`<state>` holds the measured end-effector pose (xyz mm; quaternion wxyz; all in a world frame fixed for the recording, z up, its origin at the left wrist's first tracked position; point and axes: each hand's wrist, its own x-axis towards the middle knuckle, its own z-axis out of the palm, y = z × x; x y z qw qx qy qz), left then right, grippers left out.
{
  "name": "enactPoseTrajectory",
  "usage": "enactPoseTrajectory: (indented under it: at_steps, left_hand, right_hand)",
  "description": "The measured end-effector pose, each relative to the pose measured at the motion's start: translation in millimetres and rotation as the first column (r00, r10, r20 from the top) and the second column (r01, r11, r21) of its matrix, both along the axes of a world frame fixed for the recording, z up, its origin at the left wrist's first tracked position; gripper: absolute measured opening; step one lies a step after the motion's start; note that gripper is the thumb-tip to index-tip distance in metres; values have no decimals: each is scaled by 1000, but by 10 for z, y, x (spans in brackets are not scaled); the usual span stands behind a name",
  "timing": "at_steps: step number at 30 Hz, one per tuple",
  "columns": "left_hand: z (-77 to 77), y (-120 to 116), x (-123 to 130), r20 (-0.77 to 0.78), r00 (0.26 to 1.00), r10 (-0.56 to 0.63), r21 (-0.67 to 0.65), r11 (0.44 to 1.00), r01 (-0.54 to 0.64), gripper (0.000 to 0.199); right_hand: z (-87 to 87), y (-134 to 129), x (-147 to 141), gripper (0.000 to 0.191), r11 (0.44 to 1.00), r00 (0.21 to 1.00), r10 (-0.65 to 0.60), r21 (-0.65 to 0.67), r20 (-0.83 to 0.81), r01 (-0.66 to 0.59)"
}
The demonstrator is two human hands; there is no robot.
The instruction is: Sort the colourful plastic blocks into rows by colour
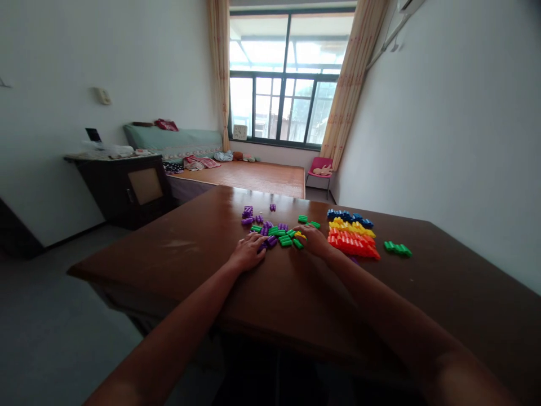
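Note:
Purple pieces [247, 213] and green pieces [285, 241] lie loosely mixed at the middle of the brown table. My left hand [248, 252] rests at the left edge of this pile, fingers spread beside purple pieces. At the pile's right side, my right hand [313, 239] has its fingers around or over a small yellow piece [300, 235]; whether it grips the piece is unclear. Right of that hand lie rows of blue [350, 217], yellow [351, 226] and red-orange pieces [353, 243]. A short green row [397, 248] sits farther right.
The brown table [177, 276] has its near edge under my forearms. Beyond it are a bed [262, 176], a pink chair [320, 167] and a window. A dark cabinet [122, 189] stands at the left, and a white wall is on the right.

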<state>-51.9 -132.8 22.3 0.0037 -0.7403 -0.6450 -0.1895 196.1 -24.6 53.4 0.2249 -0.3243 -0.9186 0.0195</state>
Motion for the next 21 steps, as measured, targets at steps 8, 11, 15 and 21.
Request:
enactPoseTrajectory:
  at_steps: [8, 11, 15, 21]
  left_hand:
    - [116, -91, 43, 63, 995, 84, 30, 996, -86, 33]
    - [127, -92, 40, 81, 993, 81, 22, 996, -83, 30]
    - [100, -77, 24, 97, 993, 65, 18, 998, -67, 32]
    - [58, -50, 5, 60, 997, 58, 24, 998, -59, 28]
  right_hand:
    - [-9, 126, -658, 24, 996, 983, -65, -49, 173, 75]
    - [-11, 195, -778, 22, 996, 983, -77, -27, 167, 82]
    - [-31, 247, -908, 33, 998, 972, 15, -63, 233, 0]
    - [-40, 106, -1037, 28, 993, 950, -112, 80, 292, 93]
